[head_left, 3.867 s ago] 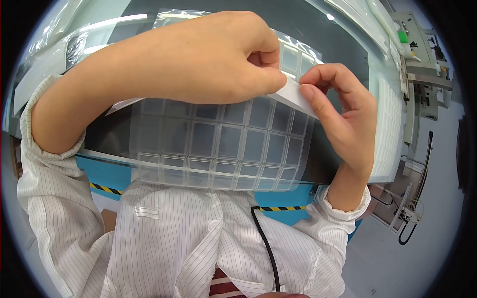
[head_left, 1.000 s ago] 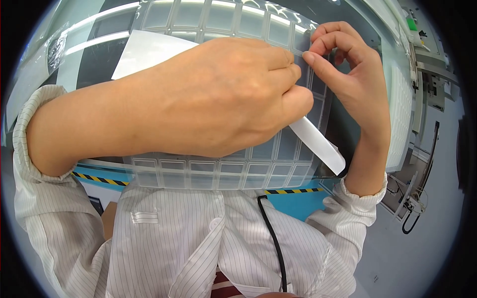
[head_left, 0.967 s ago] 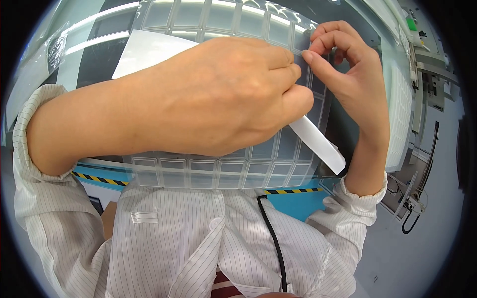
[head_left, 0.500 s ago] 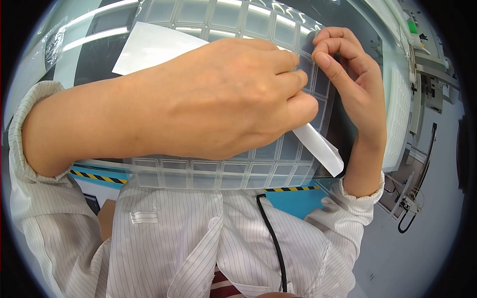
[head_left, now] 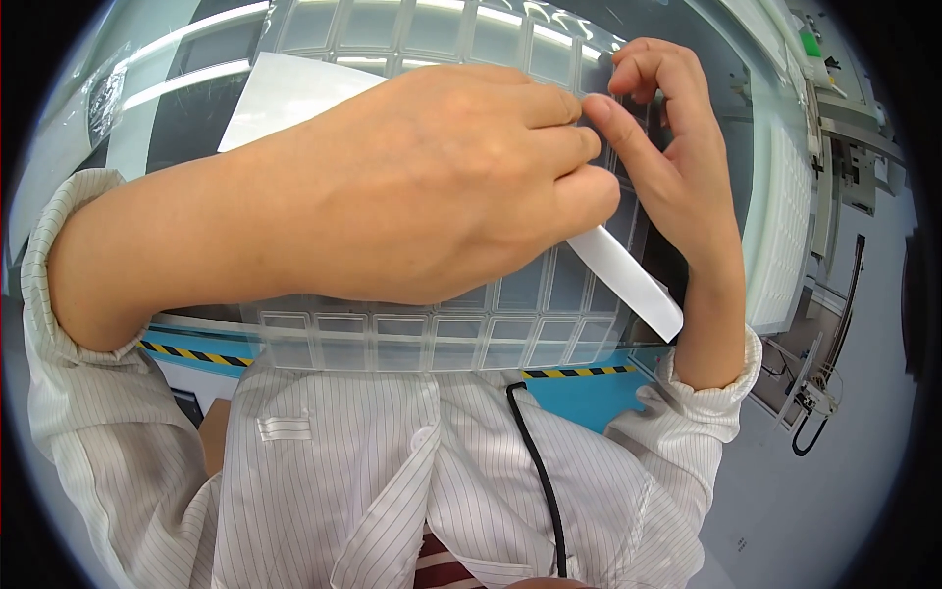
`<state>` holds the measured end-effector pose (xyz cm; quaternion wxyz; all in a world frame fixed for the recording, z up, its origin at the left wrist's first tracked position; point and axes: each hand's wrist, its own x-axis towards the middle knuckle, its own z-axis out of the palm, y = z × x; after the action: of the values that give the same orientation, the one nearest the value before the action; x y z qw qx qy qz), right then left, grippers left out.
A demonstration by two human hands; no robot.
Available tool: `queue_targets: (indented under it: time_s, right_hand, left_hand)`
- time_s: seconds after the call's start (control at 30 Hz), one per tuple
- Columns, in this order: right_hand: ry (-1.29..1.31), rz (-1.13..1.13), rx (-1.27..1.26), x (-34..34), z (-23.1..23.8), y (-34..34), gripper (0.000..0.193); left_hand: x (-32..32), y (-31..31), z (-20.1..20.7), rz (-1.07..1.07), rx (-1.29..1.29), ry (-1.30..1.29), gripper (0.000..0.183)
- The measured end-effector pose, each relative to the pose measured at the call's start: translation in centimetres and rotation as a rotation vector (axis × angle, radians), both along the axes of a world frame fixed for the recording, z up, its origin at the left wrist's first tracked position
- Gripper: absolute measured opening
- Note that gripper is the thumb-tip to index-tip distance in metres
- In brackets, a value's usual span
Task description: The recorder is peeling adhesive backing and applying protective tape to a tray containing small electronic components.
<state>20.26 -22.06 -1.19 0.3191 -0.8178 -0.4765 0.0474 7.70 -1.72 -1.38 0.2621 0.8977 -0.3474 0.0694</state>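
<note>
My left hand (head_left: 471, 177) reaches across the middle from the left, its fingers curled round a white sheet of paper or film (head_left: 294, 93). One flat corner of white shows above my left wrist, and a folded white strip (head_left: 633, 280) sticks out below the fingers; the hand hides what joins them. Beneath is a clear plastic tray (head_left: 402, 344) with rows of rectangular pockets. My right hand (head_left: 677, 147) is at the right, thumb beside the left fingertips and index finger bent, with a gap between them. Nothing shows in it.
The tray rests on a dark glossy surface with reflections of lights. Crumpled clear film (head_left: 106, 98) lies at the far left. A white pocketed tray (head_left: 780, 236) stands to the right. Yellow-and-black tape (head_left: 579, 372) runs along the near edge. Machinery (head_left: 844, 157) stands beyond at the right.
My right hand has moved left toward the left fingertips, and its thumb and index finger have parted a little. My left hand has shifted slightly up and left with the white sheet.
</note>
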Motion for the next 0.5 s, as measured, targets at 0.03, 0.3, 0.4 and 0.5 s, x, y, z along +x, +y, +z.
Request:
queue_targets:
  time_s: [0.03, 0.3, 0.4, 0.5]
  right_hand:
    - [-0.123, -0.002, -0.027, 0.1, -0.2, 0.1, 0.016]
    - [0.389, 0.045, 0.052, -0.8, 4.5, -0.5, 0.021]
    - [0.274, 0.076, 0.001, -2.7, 4.9, 0.9, 0.018]
    - [0.261, 0.047, 0.002, -2.9, 4.6, 1.3, 0.015]
  left_hand:
    - [0.0, 0.0, 0.0, 0.0, 0.004, -0.004, 0.02]
    - [1.5, 2.1, 3.0, 0.168, -0.121, 0.012, 0.01]
    - [1.2, 2.5, 3.0, 0.22, -0.205, 0.146, 0.012]
    - [0.9, 3.5, 2.9, 0.277, -0.299, 0.316, 0.019]
